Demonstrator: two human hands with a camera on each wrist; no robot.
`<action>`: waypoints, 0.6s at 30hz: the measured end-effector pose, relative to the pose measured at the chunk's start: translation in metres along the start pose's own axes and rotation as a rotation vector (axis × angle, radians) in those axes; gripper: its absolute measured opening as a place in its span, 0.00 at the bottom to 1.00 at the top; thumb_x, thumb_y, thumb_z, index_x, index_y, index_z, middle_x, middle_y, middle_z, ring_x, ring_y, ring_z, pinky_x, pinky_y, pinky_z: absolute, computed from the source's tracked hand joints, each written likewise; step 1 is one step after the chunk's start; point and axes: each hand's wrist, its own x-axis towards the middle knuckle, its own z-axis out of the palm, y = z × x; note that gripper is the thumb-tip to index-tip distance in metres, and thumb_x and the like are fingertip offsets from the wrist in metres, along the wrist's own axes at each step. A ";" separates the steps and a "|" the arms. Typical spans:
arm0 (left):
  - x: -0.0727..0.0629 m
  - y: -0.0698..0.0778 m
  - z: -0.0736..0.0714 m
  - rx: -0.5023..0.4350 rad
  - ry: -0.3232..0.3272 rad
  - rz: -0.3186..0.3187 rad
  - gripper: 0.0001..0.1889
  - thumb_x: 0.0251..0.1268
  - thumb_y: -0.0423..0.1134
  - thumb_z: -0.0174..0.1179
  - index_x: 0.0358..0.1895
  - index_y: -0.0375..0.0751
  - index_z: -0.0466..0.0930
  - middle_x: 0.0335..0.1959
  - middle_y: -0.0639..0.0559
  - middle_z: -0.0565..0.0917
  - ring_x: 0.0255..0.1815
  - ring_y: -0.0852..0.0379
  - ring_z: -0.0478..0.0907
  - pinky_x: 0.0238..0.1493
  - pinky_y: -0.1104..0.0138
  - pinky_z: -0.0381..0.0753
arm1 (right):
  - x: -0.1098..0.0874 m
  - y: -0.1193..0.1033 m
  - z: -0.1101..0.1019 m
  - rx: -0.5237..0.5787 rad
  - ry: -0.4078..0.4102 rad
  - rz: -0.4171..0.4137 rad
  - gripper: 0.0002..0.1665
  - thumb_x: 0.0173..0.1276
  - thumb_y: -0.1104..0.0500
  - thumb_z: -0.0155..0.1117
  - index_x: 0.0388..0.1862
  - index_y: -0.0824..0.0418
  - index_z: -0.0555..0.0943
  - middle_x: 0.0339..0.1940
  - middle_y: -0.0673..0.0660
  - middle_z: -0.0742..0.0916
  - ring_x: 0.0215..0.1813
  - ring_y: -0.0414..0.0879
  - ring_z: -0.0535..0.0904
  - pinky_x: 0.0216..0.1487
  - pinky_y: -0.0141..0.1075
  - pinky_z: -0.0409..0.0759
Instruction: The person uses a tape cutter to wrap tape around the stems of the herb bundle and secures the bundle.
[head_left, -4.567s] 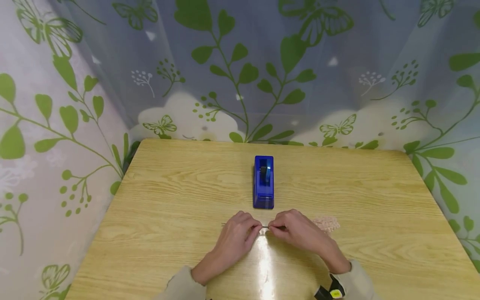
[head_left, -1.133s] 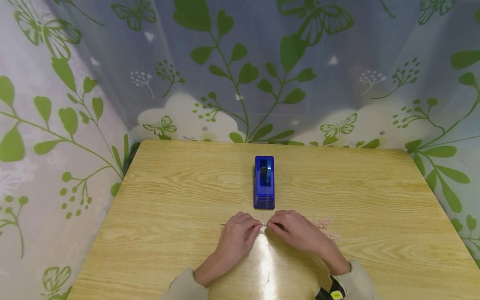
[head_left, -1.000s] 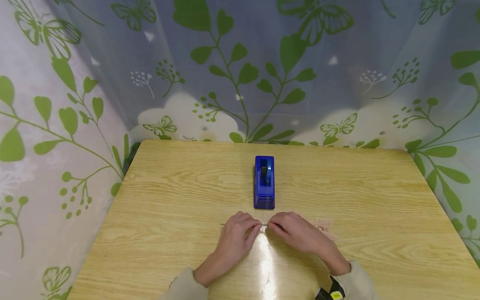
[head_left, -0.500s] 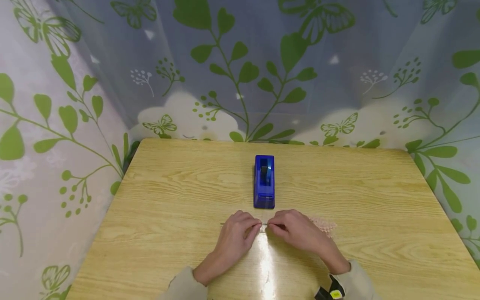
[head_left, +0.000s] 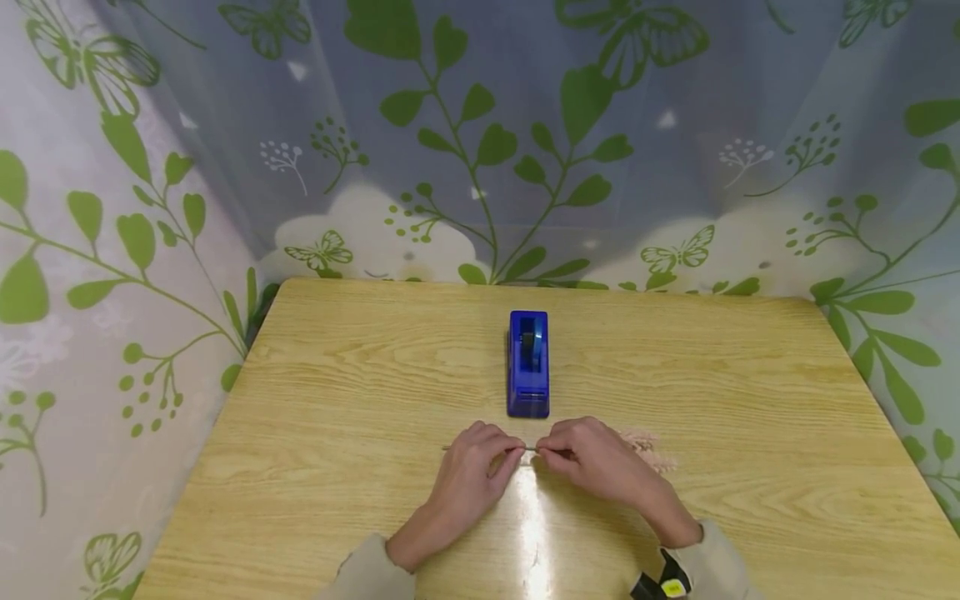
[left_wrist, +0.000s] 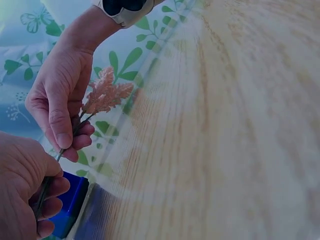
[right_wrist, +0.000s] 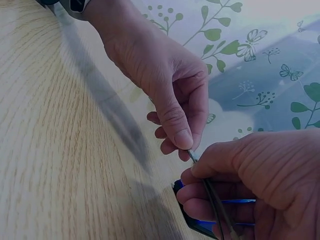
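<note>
My left hand (head_left: 472, 467) and right hand (head_left: 600, 467) meet over the table, pinching a thin flower stem (head_left: 530, 449) between thumbs and fingers. In the left wrist view, a sprig of pink flowers (left_wrist: 106, 95) spreads beyond the right hand (left_wrist: 62, 95), and the left hand (left_wrist: 22, 182) grips the dark stems lower down. Two stem ends (right_wrist: 218, 205) run through the left fingers in the right wrist view, where a pale bit shows at the thumb tip. Behind my hands stands a blue tape dispenser (head_left: 528, 364).
The wooden table (head_left: 360, 358) reaches back to a curtain (head_left: 525, 125) printed with green leaves and butterflies. A bright light reflection (head_left: 534, 533) lies on the tabletop between my forearms.
The pink flowers change outline from frame to frame beside my right hand, as the stem turns in the fingers. Both hands stay nearly in place; the tape dispenser is still.
</note>
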 end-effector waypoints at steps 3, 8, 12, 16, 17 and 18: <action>-0.001 0.000 0.001 0.003 -0.003 -0.014 0.02 0.67 0.36 0.71 0.39 0.44 0.91 0.33 0.57 0.87 0.36 0.61 0.78 0.36 0.71 0.77 | 0.000 0.000 -0.001 0.002 0.002 -0.006 0.08 0.74 0.65 0.66 0.36 0.57 0.90 0.25 0.41 0.79 0.26 0.30 0.68 0.25 0.26 0.72; -0.001 0.000 -0.001 0.019 -0.031 -0.055 0.06 0.74 0.39 0.66 0.40 0.43 0.91 0.35 0.55 0.86 0.38 0.59 0.77 0.37 0.69 0.78 | 0.000 0.000 -0.002 0.000 0.009 -0.003 0.07 0.73 0.65 0.67 0.38 0.58 0.91 0.26 0.42 0.82 0.25 0.29 0.69 0.25 0.26 0.73; -0.001 0.000 -0.003 0.018 -0.056 -0.084 0.06 0.74 0.39 0.65 0.40 0.43 0.90 0.36 0.55 0.87 0.38 0.59 0.77 0.38 0.68 0.78 | 0.000 -0.001 -0.003 -0.006 0.017 0.007 0.06 0.72 0.65 0.69 0.41 0.60 0.92 0.28 0.44 0.85 0.26 0.29 0.71 0.27 0.26 0.75; 0.000 0.000 -0.003 0.017 -0.058 -0.091 0.04 0.72 0.39 0.67 0.40 0.45 0.90 0.35 0.56 0.87 0.37 0.59 0.77 0.38 0.67 0.77 | -0.001 -0.001 -0.003 -0.011 0.020 0.023 0.06 0.72 0.65 0.70 0.42 0.61 0.92 0.28 0.44 0.86 0.26 0.29 0.71 0.26 0.26 0.75; 0.000 0.000 -0.003 0.017 -0.056 -0.090 0.04 0.72 0.39 0.67 0.39 0.45 0.90 0.35 0.56 0.87 0.37 0.59 0.77 0.38 0.67 0.77 | -0.001 -0.001 -0.003 -0.011 0.020 0.025 0.06 0.71 0.65 0.70 0.42 0.61 0.92 0.28 0.45 0.86 0.26 0.29 0.71 0.26 0.26 0.75; 0.000 0.000 -0.003 0.017 -0.055 -0.090 0.04 0.72 0.38 0.67 0.39 0.45 0.90 0.35 0.56 0.87 0.37 0.59 0.77 0.38 0.67 0.78 | -0.001 -0.001 -0.003 -0.014 0.023 0.024 0.06 0.71 0.65 0.70 0.42 0.61 0.92 0.28 0.45 0.86 0.26 0.29 0.71 0.26 0.26 0.75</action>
